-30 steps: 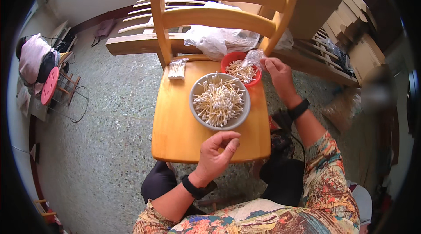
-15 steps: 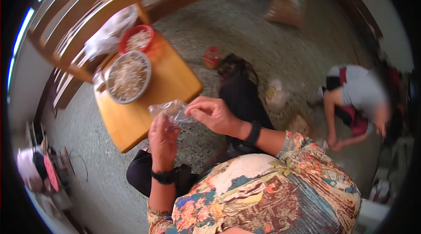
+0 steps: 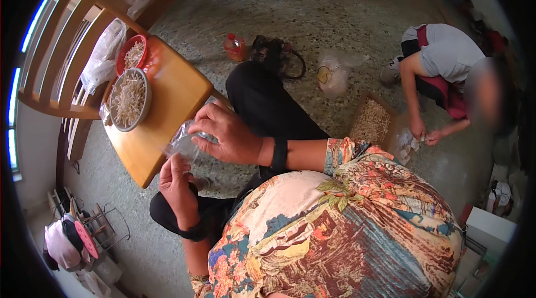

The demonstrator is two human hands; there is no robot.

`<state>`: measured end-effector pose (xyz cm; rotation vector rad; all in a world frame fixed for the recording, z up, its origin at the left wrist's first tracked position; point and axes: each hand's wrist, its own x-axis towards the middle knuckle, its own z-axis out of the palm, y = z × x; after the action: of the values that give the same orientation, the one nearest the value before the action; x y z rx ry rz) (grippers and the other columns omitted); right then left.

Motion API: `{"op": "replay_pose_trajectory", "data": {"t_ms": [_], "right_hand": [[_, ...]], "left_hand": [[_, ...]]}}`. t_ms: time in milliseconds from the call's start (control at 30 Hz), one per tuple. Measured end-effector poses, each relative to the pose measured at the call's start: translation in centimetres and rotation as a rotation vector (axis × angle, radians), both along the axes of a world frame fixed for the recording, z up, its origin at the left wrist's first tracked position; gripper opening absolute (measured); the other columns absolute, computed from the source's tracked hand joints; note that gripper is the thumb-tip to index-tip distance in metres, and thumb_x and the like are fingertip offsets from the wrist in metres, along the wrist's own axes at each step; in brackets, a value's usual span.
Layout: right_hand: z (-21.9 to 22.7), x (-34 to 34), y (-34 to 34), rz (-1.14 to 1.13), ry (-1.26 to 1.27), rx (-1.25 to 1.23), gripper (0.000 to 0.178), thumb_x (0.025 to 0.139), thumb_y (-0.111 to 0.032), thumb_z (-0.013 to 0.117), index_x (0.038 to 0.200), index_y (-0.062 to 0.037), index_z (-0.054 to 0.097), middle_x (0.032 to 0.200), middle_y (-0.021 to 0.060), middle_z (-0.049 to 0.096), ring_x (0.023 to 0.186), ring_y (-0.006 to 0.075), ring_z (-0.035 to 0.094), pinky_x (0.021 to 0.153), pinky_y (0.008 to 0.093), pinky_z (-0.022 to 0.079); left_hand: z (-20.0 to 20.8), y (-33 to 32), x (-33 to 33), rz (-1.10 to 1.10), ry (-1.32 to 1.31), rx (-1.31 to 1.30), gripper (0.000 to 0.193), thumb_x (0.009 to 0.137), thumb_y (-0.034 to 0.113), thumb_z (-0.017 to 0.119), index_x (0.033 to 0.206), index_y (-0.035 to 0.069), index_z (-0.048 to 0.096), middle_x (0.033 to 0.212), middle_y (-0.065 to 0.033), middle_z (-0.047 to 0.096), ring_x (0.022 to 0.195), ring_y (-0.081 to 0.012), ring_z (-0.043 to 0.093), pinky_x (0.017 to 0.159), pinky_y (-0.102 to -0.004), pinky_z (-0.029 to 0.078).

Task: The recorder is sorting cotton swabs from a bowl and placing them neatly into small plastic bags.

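Between my hands is a small clear plastic bag (image 3: 182,142), crinkled and shiny. My left hand (image 3: 176,189) pinches its lower edge with thumb and fingertips. Above it, my right hand (image 3: 228,135) has bent fingers closed at the bag's upper right side; the fingertips are partly hidden by the film. Whether anything lies inside the bag I cannot tell. Just left, on a wooden chair (image 3: 181,83), stand a grey bowl (image 3: 148,102) heaped with thin pale stick-like pieces and, behind it, a red bowl (image 3: 144,46) with similar pieces.
White plastic bags (image 3: 106,55) hang by the chair back. On the floor are a bottle with reddish contents (image 3: 234,46), a dark handbag (image 3: 271,55), a clear bag (image 3: 335,77) and a tray of pale pieces (image 3: 372,122). A co-worker (image 3: 446,55) crouches at right, handling small pale things.
My view has shifted, so the chair and bowls sit further left. My right hand has come over the bag, closer to my left hand; both stay on the bag.
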<state>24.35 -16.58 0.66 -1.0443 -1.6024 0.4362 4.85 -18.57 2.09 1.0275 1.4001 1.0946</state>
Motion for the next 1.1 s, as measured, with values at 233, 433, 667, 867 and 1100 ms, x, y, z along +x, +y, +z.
{"op": "replay_pose_trajectory", "data": {"t_ms": [233,433,667,867,1100], "right_hand": [[1.7,-0.6,-0.9,-0.071,-0.216,0.092,0.031,0.076,-0.010,0.068,0.107,-0.0080,0.063,0.123,0.0162,0.053,0.113,0.0342,0.050,0.096,0.0439,0.042],[1.8,0.1,-1.6,0.189,-0.161,-0.051,0.019,0.077,-0.010,0.071,0.094,-0.0061,0.066,0.098,0.0087,0.062,0.095,0.0280,0.059,0.084,0.0381,0.048],[0.7,-1.3,-1.1,0.311,0.173,-0.507,0.018,0.084,-0.017,0.074,0.083,-0.0013,0.065,0.082,0.0073,0.064,0.071,0.0124,0.062,0.065,0.0266,0.051],[1.0,-1.0,-0.8,0.427,0.321,-0.698,0.020,0.086,-0.018,0.074,0.081,-0.0002,0.067,0.076,0.0010,0.066,0.070,0.0041,0.056,0.061,0.0228,0.048],[2.1,-0.6,-0.8,0.480,0.125,-0.676,0.022,0.084,-0.019,0.076,0.077,-0.0008,0.065,0.066,-0.0007,0.062,0.062,0.0035,0.051,0.055,0.0230,0.044]], "left_hand": [[-1.5,-0.6,0.9,0.030,0.207,0.293,0.010,0.090,0.006,0.066,0.097,-0.001,0.066,0.082,0.0013,0.064,0.068,-0.0023,0.053,0.060,-0.0173,0.043],[-1.0,-0.7,1.8,0.056,0.434,0.479,0.008,0.083,0.002,0.071,0.089,0.004,0.066,0.075,0.0009,0.057,0.063,-0.0040,0.051,0.055,-0.0192,0.041],[-0.5,-2.9,2.9,-0.040,0.539,0.578,0.015,0.077,0.000,0.073,0.090,0.006,0.066,0.074,-0.0029,0.055,0.061,-0.0097,0.053,0.053,-0.0227,0.042],[-1.0,-3.5,2.4,-0.106,0.069,0.348,0.011,0.086,0.007,0.071,0.094,0.001,0.066,0.081,0.0010,0.061,0.067,-0.0058,0.054,0.060,-0.0212,0.045],[-0.6,-3.0,1.0,0.083,-0.210,0.241,0.005,0.091,0.011,0.064,0.092,0.005,0.064,0.080,0.0026,0.062,0.067,-0.0031,0.055,0.059,-0.0184,0.045]]}}
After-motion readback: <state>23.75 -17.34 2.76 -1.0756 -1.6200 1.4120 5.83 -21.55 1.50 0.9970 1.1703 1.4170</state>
